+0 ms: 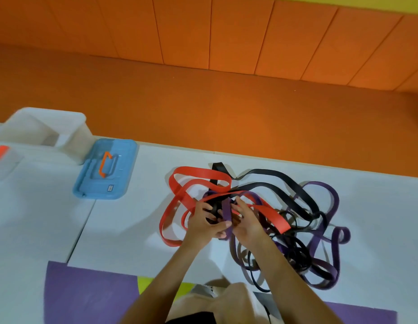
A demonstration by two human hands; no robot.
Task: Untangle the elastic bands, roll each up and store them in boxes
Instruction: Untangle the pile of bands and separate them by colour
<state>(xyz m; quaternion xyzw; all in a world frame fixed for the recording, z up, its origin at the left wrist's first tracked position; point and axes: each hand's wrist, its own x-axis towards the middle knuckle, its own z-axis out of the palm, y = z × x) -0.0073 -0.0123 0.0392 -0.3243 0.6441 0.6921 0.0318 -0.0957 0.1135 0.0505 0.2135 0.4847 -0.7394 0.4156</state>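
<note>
Barely begun: the tangle [278, 220] lies unsorted, nothing rolled (box [46, 129] well apart). Left hand [203, 226] pinches the purple band [226, 211]; right hand [247, 222] grips the tangle.

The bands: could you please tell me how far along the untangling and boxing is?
Nothing looks finished: the red band, black band and purple band lie in one tangle on the table, none rolled, and no roll shows in the white box. In hand: the left hand pinches the purple band; the right hand reaches in beside it, grip unclear. Left: separating, rolling and boxing every band.
</note>
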